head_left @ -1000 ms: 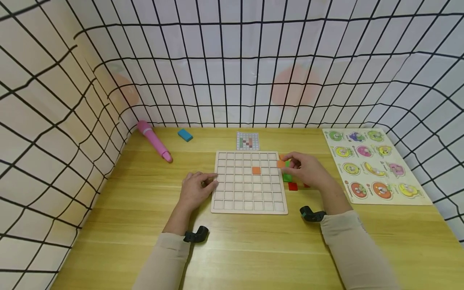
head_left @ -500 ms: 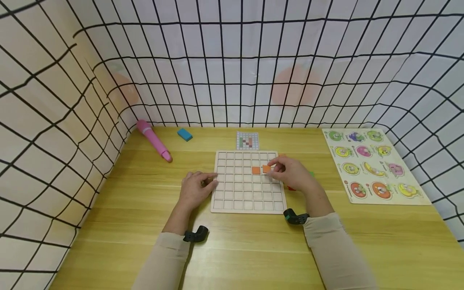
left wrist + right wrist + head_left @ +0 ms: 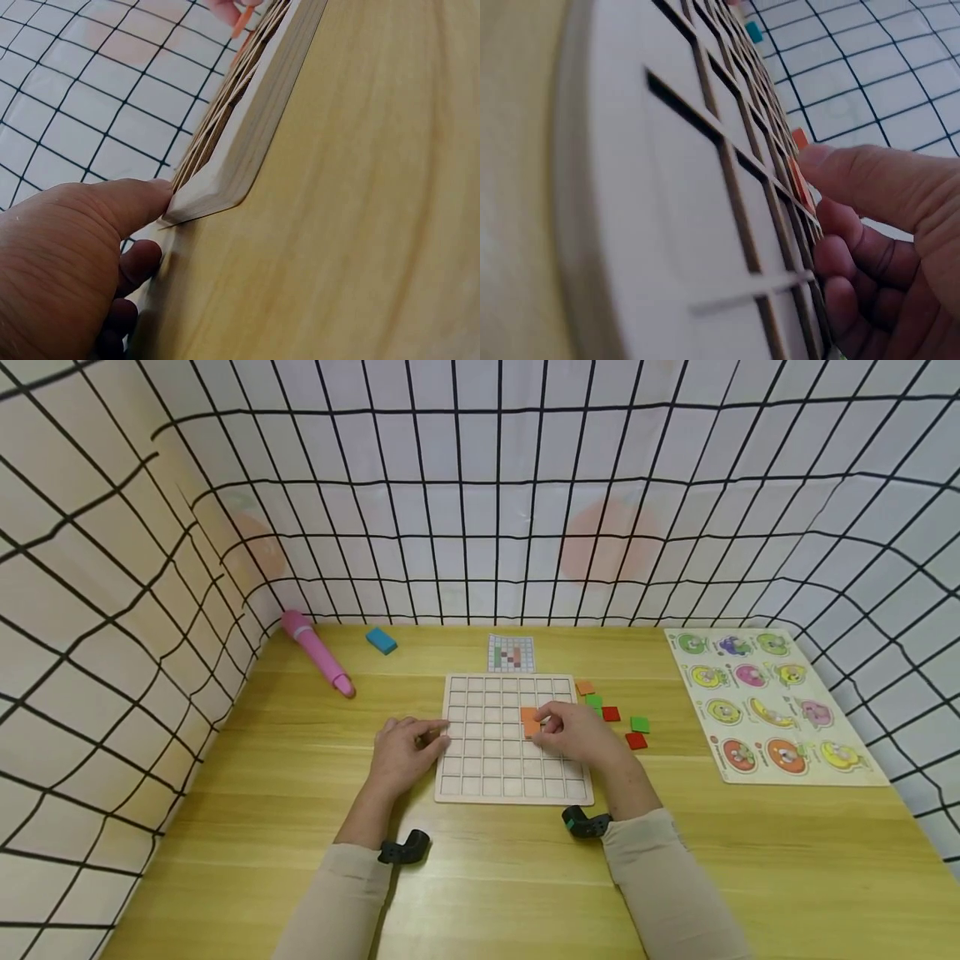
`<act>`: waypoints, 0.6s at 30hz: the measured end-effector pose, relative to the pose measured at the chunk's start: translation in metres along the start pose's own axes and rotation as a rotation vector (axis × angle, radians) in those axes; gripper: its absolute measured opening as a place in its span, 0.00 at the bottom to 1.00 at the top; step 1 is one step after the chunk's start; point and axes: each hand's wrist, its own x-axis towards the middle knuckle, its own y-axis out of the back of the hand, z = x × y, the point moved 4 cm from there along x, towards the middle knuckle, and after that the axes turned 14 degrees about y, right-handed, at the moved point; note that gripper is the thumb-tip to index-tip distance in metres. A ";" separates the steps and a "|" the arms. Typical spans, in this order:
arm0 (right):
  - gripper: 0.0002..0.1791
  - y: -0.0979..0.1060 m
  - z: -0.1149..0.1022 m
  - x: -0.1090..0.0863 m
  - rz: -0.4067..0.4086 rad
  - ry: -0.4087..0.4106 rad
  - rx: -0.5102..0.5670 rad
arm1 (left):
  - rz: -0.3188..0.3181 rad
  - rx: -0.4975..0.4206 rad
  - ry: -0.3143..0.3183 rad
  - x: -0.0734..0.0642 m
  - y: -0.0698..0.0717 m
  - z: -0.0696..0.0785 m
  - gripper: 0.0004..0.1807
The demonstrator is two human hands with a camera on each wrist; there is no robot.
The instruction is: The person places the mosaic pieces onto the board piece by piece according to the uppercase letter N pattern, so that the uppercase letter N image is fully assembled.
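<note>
My right hand pinches an orange tile between thumb and fingers, low over the wooden grid board. In the right wrist view the thumb tip overlaps the edge of that orange tile. A second orange tile sits in the cell just behind it. Along the board's left edge rests my left hand, thumb and index fingertip touching the rim. Up close, the left wrist view has one fingertip against the board's corner, the other fingers loosely bent below it.
Several loose tiles lie right of the board: orange, green and red. Behind the board is a small pattern card. A pink microphone-shaped toy, a blue block and a fruit puzzle board lie farther out.
My right hand has carried the orange tile from the loose tiles leftward across the board, to just in front of the seated orange tile. The left hand has stayed at the board's edge.
</note>
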 end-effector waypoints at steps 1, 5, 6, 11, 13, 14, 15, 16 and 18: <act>0.16 -0.001 0.000 0.000 0.003 0.002 -0.008 | 0.000 -0.002 -0.001 0.000 0.000 0.000 0.17; 0.15 -0.006 0.000 0.000 0.010 -0.003 -0.063 | -0.004 -0.007 -0.001 -0.001 -0.001 -0.001 0.17; 0.14 -0.007 0.000 0.000 0.015 -0.007 -0.072 | -0.005 -0.007 -0.002 -0.001 -0.001 -0.001 0.17; 0.13 -0.009 -0.001 0.000 0.027 -0.019 -0.084 | -0.009 -0.008 0.006 -0.001 -0.002 -0.002 0.17; 0.14 -0.009 -0.001 0.000 0.030 -0.028 -0.083 | -0.010 -0.007 0.006 -0.001 -0.001 -0.001 0.17; 0.14 -0.009 -0.001 0.000 0.028 -0.030 -0.085 | -0.011 -0.008 0.007 -0.001 -0.001 -0.001 0.17; 0.15 -0.009 -0.001 0.000 0.030 -0.032 -0.086 | -0.011 -0.008 0.005 -0.001 -0.001 0.000 0.17; 0.15 -0.009 -0.001 0.000 0.032 -0.036 -0.085 | -0.011 -0.008 0.003 0.000 -0.001 0.000 0.17; 0.16 -0.009 -0.001 0.000 0.033 -0.043 -0.082 | -0.012 -0.007 0.001 0.000 -0.001 0.000 0.17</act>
